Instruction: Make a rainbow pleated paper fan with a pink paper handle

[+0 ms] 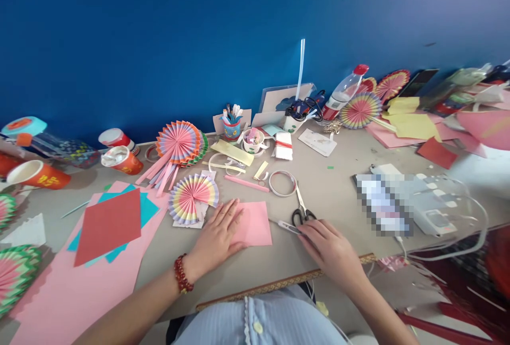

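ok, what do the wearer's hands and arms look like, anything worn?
Both bare: left hand and right hand, no gloves, no rings or watch that I can see. No sleeves in view. Beaded bracelet of dark red round beads on the left wrist. Pale blue top with white trim and buttons at the bottom edge.

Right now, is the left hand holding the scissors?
No, the left hand lies flat on the pink paper, while the scissors lie on the table by the right hand.
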The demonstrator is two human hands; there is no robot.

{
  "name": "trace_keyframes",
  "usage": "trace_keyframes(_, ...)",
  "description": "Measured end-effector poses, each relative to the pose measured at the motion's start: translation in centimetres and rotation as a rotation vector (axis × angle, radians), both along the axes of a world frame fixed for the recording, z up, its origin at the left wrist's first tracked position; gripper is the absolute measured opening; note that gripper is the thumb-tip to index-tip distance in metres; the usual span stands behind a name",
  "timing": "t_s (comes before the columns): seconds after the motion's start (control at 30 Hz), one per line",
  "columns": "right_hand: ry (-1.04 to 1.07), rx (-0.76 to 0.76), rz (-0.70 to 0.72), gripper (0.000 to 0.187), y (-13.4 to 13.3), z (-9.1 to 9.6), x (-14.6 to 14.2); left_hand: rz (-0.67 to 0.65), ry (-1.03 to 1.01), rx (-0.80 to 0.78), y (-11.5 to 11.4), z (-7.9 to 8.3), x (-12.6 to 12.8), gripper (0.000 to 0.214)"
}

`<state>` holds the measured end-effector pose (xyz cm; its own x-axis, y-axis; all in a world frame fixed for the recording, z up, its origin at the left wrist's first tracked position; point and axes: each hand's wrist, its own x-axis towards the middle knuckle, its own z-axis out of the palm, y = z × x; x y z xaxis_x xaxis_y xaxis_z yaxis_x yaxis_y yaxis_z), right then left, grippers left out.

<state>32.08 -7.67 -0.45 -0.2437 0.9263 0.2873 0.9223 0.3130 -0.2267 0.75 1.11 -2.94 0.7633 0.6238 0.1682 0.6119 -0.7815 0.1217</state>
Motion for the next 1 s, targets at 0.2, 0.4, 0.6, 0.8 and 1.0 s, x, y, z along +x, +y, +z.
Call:
trace_keyframes(0.2,-0.031,-0.038,0.073,0.028,-1.3,0.3,0.5,-0.174,0.076,-0.055,0.1,0.7,1.0,0.051)
trace_keyframes(0.4,-0.057,-0.038,0.152,0.031,-1.8,0.2,0.8,-0.235,0.075,-0.105,0.7,0.7,1.6,0.054)
trace_keyframes(0.6,-0.089,-0.042,0.198,0.036,-1.8,0.0,1.2,-0.318,0.079,-0.167,0.9,1.1,1.4,0.08)
trace_keyframes(0.8,-0.115,-0.053,0.21,0.037,-1.8,0.0,1.1,-0.333,0.06,-0.17,1.0,1.0,1.4,0.09)
trace_keyframes(1.0,-0.099,-0.051,0.204,0.036,-1.9,-0.3,0.8,-0.355,0.08,-0.197,1.1,0.8,1.4,0.095)
